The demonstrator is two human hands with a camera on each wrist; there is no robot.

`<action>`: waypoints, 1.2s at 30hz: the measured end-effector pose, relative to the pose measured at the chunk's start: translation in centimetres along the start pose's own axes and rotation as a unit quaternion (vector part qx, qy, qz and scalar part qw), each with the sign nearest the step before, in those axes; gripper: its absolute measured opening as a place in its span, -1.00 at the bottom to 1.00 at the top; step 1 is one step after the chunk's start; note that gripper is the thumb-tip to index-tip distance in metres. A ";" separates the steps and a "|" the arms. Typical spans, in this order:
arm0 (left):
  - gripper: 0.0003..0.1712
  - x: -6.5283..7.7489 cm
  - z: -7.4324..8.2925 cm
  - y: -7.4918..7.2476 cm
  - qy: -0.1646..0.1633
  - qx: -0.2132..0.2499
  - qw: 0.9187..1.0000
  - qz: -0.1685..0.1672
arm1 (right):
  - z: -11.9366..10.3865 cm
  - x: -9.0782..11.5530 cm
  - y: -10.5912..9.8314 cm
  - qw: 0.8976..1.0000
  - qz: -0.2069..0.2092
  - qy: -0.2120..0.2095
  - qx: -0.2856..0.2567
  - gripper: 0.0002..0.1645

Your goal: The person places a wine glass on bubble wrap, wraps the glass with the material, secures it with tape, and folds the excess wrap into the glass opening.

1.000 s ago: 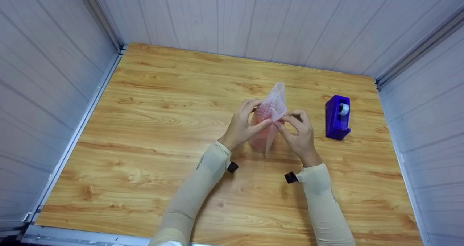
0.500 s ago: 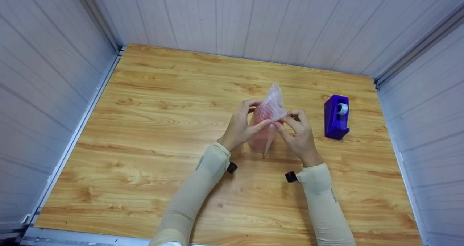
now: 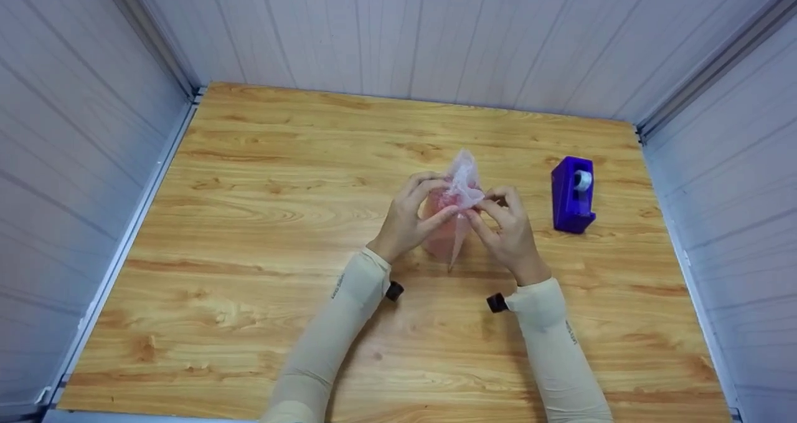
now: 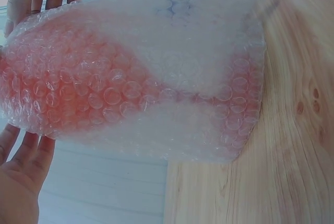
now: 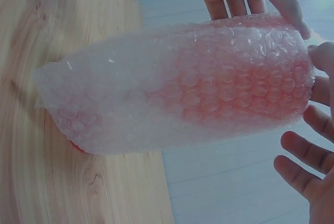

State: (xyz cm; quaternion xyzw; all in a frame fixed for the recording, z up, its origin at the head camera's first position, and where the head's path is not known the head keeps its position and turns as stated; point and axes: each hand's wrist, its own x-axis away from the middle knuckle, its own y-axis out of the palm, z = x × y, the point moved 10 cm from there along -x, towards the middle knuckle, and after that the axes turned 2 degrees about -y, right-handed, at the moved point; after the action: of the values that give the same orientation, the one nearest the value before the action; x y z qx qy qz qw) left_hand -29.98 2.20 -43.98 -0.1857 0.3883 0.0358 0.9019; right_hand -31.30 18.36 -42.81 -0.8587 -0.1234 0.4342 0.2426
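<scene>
A red stemmed goblet (image 4: 88,78) stands upright on the table inside a sleeve of clear bubble wrap (image 3: 464,177). Through the wrap, the left wrist view shows its wide bowl, thin stem and foot. My left hand (image 3: 405,217) holds the wrapped bowl near the top, thumb on the near side and fingers round the far left. With thumb and index finger, my right hand (image 3: 507,233) pinches the wrap's upper edge at the right. The wrap's loose top rises crumpled above the rim, and a thin flap hangs down the near side.
A blue tape dispenser (image 3: 570,199) with a roll of clear tape (image 3: 582,180) stands to the right of my right hand. Pale panel walls (image 3: 373,30) enclose the wooden table (image 3: 249,273) at the back and both sides.
The wrap's upright peak has sunk and crumpled inward over the goblet's top. Both hands keep their hold with only small shifts, and the head view has moved slightly.
</scene>
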 end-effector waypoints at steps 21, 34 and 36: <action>-0.73 -0.1 0.1 0.6 0.008 -0.083 0.995 -0.053 | -0.4 -0.1 0.3 0.999 -0.021 -0.013 0.046 -0.78; -0.66 -0.6 0.9 1.2 0.060 -0.217 0.970 -0.094 | -0.2 -0.2 0.3 0.999 -0.022 0.003 0.034 -0.79; -0.65 -0.7 0.9 1.3 0.065 -0.228 0.966 -0.099 | -0.1 -0.2 0.2 0.999 -0.022 0.010 0.040 -0.70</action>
State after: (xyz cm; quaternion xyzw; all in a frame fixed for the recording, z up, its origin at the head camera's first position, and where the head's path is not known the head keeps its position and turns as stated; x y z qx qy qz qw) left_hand -30.11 3.75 -43.32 -0.4258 0.4071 0.0217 0.8078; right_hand -31.31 18.05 -42.75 -0.8494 -0.1223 0.4252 0.2878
